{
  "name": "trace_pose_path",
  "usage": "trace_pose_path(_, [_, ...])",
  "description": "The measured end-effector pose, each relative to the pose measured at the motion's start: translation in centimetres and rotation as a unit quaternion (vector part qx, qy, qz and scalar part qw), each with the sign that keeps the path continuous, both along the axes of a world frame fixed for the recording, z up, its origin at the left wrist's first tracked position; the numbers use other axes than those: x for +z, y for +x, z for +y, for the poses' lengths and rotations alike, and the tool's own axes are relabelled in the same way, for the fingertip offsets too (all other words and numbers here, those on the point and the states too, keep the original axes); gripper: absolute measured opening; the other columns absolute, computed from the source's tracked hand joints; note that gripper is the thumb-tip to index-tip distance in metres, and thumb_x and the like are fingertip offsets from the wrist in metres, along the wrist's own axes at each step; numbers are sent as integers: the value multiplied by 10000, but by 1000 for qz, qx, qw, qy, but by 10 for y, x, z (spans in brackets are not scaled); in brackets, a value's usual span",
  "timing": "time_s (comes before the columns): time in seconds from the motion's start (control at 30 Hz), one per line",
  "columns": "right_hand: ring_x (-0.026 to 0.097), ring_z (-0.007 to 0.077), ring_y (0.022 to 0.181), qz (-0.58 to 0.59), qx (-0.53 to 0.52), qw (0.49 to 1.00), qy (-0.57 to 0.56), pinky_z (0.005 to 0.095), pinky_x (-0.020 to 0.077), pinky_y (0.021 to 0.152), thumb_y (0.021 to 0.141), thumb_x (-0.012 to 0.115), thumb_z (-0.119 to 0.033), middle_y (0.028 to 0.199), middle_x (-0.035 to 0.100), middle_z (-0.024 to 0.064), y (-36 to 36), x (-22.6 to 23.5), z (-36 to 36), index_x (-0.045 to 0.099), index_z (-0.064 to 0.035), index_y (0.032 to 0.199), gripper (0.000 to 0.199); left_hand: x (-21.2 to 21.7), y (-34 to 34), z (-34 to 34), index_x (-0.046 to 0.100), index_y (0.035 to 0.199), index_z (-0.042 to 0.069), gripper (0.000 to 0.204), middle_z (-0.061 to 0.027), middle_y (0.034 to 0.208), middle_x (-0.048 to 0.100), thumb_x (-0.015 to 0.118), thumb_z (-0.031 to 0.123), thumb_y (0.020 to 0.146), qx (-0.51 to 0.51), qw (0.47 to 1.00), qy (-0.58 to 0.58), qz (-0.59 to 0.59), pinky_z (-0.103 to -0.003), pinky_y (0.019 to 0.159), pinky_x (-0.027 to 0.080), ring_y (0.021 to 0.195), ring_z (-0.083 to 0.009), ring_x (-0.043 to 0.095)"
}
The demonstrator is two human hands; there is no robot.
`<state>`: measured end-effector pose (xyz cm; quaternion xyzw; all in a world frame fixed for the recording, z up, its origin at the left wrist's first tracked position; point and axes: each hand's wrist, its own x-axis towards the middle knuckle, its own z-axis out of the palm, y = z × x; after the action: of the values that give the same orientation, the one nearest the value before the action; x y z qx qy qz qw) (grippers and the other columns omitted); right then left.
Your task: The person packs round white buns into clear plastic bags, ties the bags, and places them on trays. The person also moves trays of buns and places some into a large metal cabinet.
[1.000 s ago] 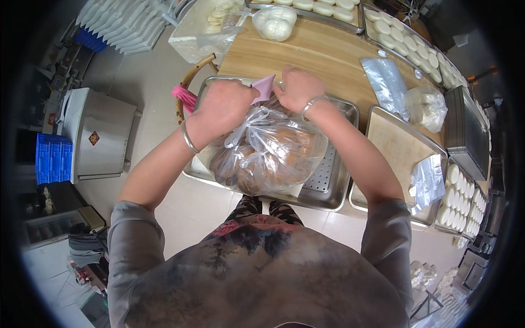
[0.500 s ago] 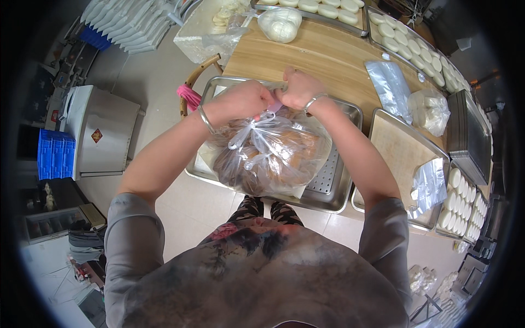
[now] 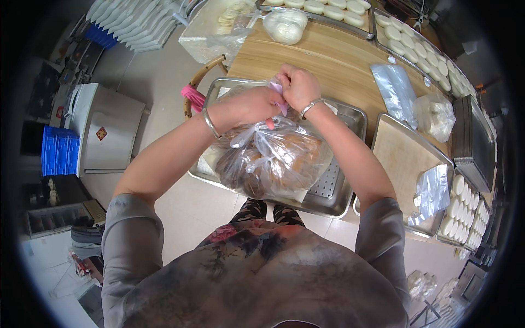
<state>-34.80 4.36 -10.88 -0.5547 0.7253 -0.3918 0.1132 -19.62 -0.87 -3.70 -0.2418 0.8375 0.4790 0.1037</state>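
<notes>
A clear plastic bag (image 3: pixel 272 159) full of brown buns rests on a perforated steel tray (image 3: pixel 334 188) in front of me. My left hand (image 3: pixel 252 104) and my right hand (image 3: pixel 298 86) meet above it, both pinching the gathered neck of the bag, with a bit of pink strip showing between the fingers. Each wrist wears a thin bracelet. The bag's mouth is twisted together under my hands.
A wooden table (image 3: pixel 333 60) holds trays of pale round buns (image 3: pixel 421 52), a flat empty plastic bag (image 3: pixel 396 90), a filled bag (image 3: pixel 436 115) and a paper-lined tray (image 3: pixel 407 161). A chair with a pink object (image 3: pixel 195 98) stands at the left, near a white appliance (image 3: pixel 106 128).
My hands have come closer together at the bag's neck, and the bag's mouth is now gathered tighter. The bag stays on the tray.
</notes>
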Motion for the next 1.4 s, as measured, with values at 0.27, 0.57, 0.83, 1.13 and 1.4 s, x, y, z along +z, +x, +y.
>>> trace_pose_path(0.27, [571,309,614,-50,18,989,-136,381,451,572,847,617,-123,693,599,148,2,-9,-5,603,-48,824,79,9,0,-10,643,1041,24,226,-47,910,649,523,132,884,-9,989,68,-129,-255,621,475,614,-134,631])
trace_pose_path(0.57, [582,382,736,-138,35,986,-90,438,459,642,819,583,-116,748,610,166,-10,-12,-9,587,-67,789,58,-36,-45,-28,667,953,16,197,-127,884,675,541,108,833,12,989,-60,-137,-311,644,501,739,-185,660])
trace_pose_path(0.83, [591,349,709,-142,34,986,-77,410,467,648,842,584,-131,748,622,158,-11,-17,1,607,-65,841,70,-91,-58,-45,630,1049,15,257,-198,967,664,565,149,839,-61,972,-216,-69,-431,792,491,915,-346,634])
trace_pose_path(1.13, [495,51,651,-347,-64,923,-154,197,391,557,948,535,-95,743,557,-23,-12,-33,111,607,-44,996,100,-1,68,15,590,1192,59,390,-122,1272,544,622,257,857,-152,899,-385,147,-437,971,396,1194,-336,469])
trace_pose_path(1.4, [451,26,602,-411,-228,870,-149,175,362,543,929,518,-64,700,537,-37,65,-58,222,623,-39,961,112,-8,73,14,597,930,65,89,-101,902,632,611,79,843,-128,920,-322,181,-377,659,490,760,-332,627])
